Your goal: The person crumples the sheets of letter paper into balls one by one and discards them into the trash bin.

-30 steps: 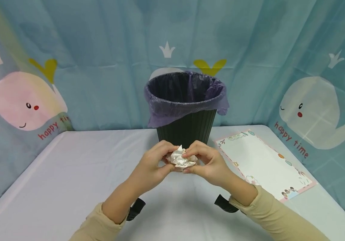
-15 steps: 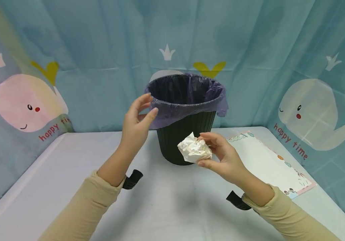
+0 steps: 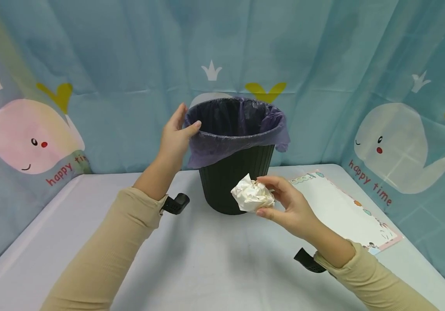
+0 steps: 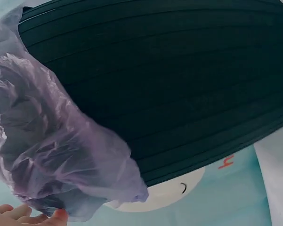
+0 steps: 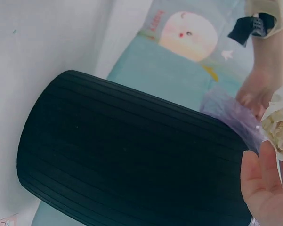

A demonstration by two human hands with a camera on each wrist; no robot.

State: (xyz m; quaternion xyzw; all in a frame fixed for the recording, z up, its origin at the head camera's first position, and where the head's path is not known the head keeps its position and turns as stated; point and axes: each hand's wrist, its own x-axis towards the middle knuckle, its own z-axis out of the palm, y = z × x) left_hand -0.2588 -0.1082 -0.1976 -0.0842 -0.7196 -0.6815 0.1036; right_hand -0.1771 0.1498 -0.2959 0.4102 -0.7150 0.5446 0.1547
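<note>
Lined bin (image 3: 222, 183) standing upright, crumpled paper (image 3: 250, 196) held in front of its wall, below rim.

Blue printed curtain (image 3: 148, 86) behind, smooth white table (image 3: 206, 263) below. Dark, ribbed, round bin tapering to base, with vertical long axis and mouth up. Thin, shiny, wrinkled purple liner (image 3: 214, 149) folded over rim. Left hand (image 3: 175, 137) raised, fingers extended and relaxed, thumb spread, touching liner at bin's left edge. Right hand (image 3: 287, 206) lower, pinching paper between thumb and fingers from its right side. White, creased, lumpy wad with one corner pointing up; long axis probably sideways, hard to judge on so rounded a shape.
</note>
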